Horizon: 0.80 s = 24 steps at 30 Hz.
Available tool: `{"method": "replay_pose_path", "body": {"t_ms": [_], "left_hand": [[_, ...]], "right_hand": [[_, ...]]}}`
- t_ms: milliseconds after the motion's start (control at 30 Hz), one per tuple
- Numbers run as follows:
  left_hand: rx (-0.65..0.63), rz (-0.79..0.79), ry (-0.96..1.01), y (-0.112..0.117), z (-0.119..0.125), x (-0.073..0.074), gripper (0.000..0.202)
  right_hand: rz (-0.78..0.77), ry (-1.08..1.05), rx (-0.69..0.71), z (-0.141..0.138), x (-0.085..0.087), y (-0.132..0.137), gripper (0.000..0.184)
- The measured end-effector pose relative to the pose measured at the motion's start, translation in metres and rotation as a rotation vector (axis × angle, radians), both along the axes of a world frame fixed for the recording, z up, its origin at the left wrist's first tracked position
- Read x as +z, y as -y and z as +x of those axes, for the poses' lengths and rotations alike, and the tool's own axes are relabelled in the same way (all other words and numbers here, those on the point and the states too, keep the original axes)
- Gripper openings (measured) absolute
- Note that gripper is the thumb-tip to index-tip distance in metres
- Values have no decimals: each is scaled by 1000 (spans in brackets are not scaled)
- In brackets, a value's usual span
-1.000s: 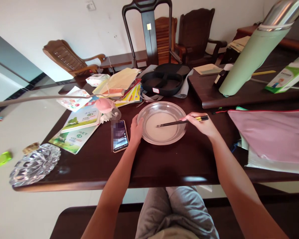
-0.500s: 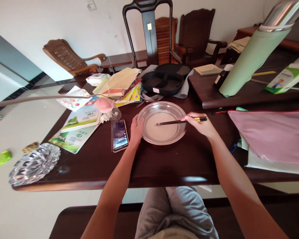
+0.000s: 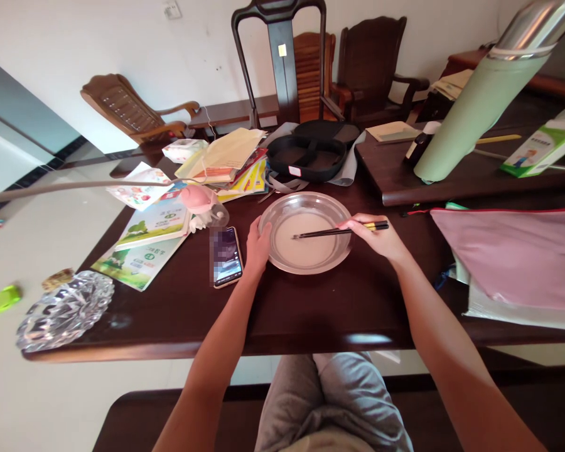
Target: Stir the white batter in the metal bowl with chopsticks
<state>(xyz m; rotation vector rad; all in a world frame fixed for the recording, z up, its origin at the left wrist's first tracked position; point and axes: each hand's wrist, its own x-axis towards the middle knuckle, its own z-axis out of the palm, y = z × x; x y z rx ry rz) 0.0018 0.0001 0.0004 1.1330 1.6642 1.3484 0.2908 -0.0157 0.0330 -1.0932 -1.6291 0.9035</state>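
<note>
**Chopsticks over dish, L hand at rim**

R hand [image 3: 379, 237] closed on chopsticks [image 3: 329, 232], tips over pale liquid in the dish [image 3: 306, 199], mid table [image 3: 311, 301]; can't tell if tips touch it. L hand [image 3: 258, 245] curled against dish's left rim, thumb hidden, grip unclear. Phone [image 3: 226, 256] just left of it, screen blurred. Flask [image 3: 475, 113] far right, top cut off.

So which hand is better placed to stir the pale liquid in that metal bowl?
Right, I'd say. The right hand has a grip on the chopsticks, their tips over the pale liquid in the metal bowl. The left hand holds the bowl's rim, beside the phone.
</note>
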Motion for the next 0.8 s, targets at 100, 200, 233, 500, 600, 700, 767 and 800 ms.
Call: {"method": "replay_pose_path", "body": {"t_ms": [100, 200, 233, 500, 600, 700, 767, 800], "left_hand": [[-9, -1, 12, 0, -1, 0, 44], [-11, -5, 12, 0, -2, 0, 44], [-10, -6, 11, 1, -2, 1, 44], [0, -14, 3, 0, 0, 0, 44], [-11, -8, 19, 0, -1, -2, 46], [-10, -4, 26, -1, -3, -2, 45], [-8, -3, 22, -1, -4, -2, 44], [-8, -3, 20, -1, -3, -2, 44]], "right_hand": [[19, -48, -150, 13, 3, 0, 43], [24, -111, -218, 23, 6, 2, 49], [11, -114, -194, 23, 7, 3, 50], [-12, 22, 27, -2, 1, 2, 43], [23, -35, -128, 11, 3, 1, 43], [42, -105, -224, 24, 8, 3, 48], [7, -110, -176, 24, 9, 4, 50], [-20, -96, -124, 21, 9, 4, 49]]}}
